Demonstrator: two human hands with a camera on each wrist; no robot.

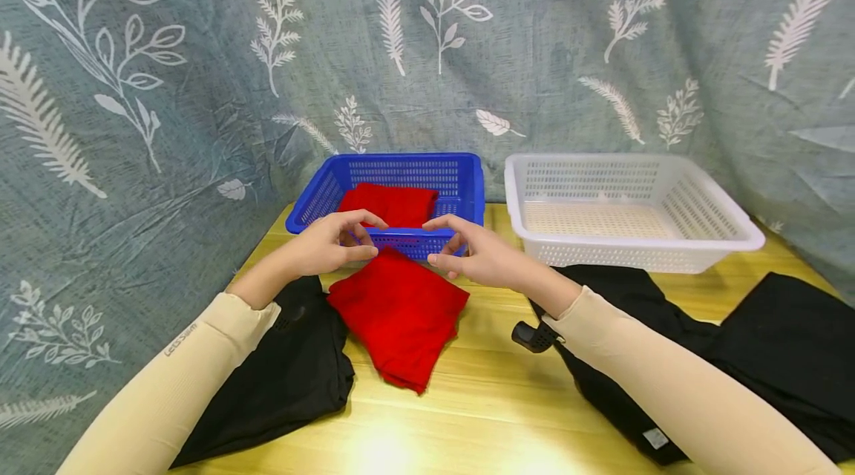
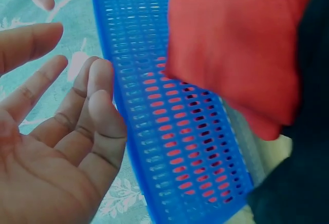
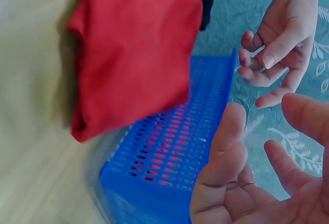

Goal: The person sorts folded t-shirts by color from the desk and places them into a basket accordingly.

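My left hand point(image 1: 332, 243) hovers by the front rim of a blue basket point(image 1: 470, 193), fingers loosely bent and holding nothing. Facing it, my right hand point(image 1: 477, 252) is also without anything in its fingers. Just below both hands lies a red cloth point(image 1: 407, 312) on the table, its far corner close to the basket's front wall. Another red cloth point(image 1: 390, 202), folded, sits inside the blue basket. In the left wrist view the left palm point(image 2: 46, 172) shows bare beside the basket wall. Both hands appear in the right wrist view, apart from the red cloth point(image 3: 139, 54).
A white basket point(image 1: 634, 246) stands right of the blue one. Black garments point(image 1: 280, 378) lie at the left, and more black clothing point(image 1: 788, 349) at the right, partly beneath my right forearm. A patterned curtain point(image 1: 427, 111) hangs behind the wooden table point(image 1: 494, 401).
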